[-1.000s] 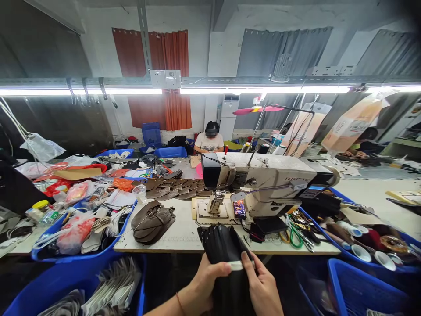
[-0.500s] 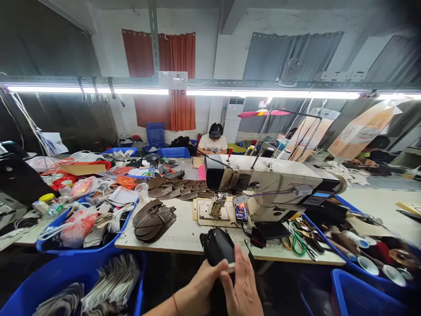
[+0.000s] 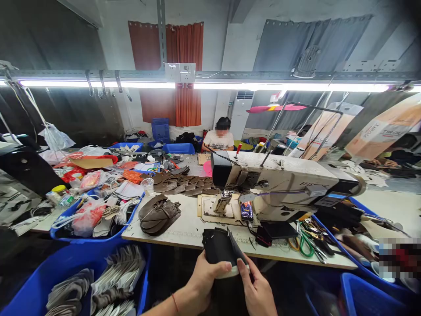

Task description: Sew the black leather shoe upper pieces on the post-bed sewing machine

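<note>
A curved black leather-like piece [image 3: 219,251] with a pale lower edge is held up in front of the table's near edge. My left hand [image 3: 204,277] grips it from the left, thumb pressed on the pale edge. On the other side my right hand [image 3: 258,287] pinches the lower right edge between thumb and fingers. Whether it is one piece or several layers I cannot tell. Just beyond stands a white sewing machine [image 3: 279,175], its needle area over a metal plate [image 3: 210,216]. A tied bundle of brown leather-like pieces [image 3: 158,216] lies to the left.
Overlapping brown pieces [image 3: 189,186] run along the table behind the bundle. A lit phone [image 3: 246,210] leans by the machine; green-handled scissors [image 3: 306,245] lie to the right. Blue bins [image 3: 24,281] flank me. Across the table sits a person [image 3: 221,139].
My right hand has gone from lying flat along the black piece to pinching its lower right edge. The left hand keeps its hold. The view has shifted slightly.
</note>
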A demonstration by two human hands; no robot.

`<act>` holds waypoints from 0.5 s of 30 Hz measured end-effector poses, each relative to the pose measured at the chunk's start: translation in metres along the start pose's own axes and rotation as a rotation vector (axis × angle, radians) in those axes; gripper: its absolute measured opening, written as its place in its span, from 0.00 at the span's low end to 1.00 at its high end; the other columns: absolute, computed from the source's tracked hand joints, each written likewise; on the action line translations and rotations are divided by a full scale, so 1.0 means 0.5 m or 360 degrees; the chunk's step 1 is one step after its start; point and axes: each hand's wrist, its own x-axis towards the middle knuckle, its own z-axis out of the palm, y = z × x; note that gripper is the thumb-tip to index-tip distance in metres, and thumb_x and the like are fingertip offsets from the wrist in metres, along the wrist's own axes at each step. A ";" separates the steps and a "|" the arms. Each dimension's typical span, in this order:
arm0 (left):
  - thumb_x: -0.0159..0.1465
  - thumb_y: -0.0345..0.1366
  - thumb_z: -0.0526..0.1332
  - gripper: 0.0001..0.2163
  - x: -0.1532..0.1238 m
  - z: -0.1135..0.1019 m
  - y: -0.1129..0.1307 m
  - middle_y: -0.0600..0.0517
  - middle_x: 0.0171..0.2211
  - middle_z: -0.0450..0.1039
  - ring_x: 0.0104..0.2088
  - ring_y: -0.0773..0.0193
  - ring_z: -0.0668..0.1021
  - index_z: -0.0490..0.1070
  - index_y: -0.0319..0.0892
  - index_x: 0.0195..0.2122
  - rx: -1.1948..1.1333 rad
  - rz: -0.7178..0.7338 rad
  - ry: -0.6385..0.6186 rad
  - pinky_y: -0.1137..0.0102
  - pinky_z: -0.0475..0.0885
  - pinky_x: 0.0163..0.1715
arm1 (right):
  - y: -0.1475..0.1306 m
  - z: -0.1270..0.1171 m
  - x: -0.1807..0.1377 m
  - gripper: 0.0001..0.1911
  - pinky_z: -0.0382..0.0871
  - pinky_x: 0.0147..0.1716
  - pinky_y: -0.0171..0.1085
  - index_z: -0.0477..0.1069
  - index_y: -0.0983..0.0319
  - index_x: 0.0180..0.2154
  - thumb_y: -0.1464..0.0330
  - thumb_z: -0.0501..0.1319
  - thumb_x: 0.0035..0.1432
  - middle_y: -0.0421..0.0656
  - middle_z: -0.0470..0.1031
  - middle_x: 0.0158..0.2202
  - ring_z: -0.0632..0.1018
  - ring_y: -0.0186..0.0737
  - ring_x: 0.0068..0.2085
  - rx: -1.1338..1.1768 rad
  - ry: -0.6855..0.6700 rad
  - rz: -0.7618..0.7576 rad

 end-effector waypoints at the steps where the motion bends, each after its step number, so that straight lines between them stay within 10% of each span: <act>1: 0.36 0.33 0.74 0.27 0.001 -0.004 -0.003 0.43 0.31 0.78 0.30 0.55 0.78 0.72 0.32 0.40 0.0006 0.0000 0.0018 0.62 0.73 0.35 | 0.011 0.001 0.004 0.37 0.68 0.46 0.40 0.72 0.62 0.51 0.42 0.57 0.48 0.47 0.79 0.43 0.76 0.52 0.49 0.0006 0.0087 0.0041; 8: 0.38 0.34 0.75 0.28 0.013 -0.029 -0.003 0.43 0.31 0.77 0.30 0.54 0.78 0.71 0.34 0.41 0.0003 -0.0024 0.0050 0.60 0.73 0.35 | 0.041 -0.026 0.033 0.41 0.71 0.42 0.45 0.73 0.68 0.46 0.40 0.49 0.51 0.54 0.79 0.41 0.77 0.57 0.45 0.0040 0.0395 0.0198; 15: 0.48 0.47 0.71 0.31 0.016 -0.030 -0.013 0.39 0.50 0.72 0.52 0.48 0.72 0.69 0.39 0.51 -0.0087 0.0076 -0.0325 0.59 0.64 0.54 | -0.012 0.079 -0.047 0.43 0.37 0.62 0.56 0.46 0.71 0.65 0.47 0.48 0.59 0.53 0.45 0.67 0.45 0.51 0.67 -0.0646 0.0315 -0.0828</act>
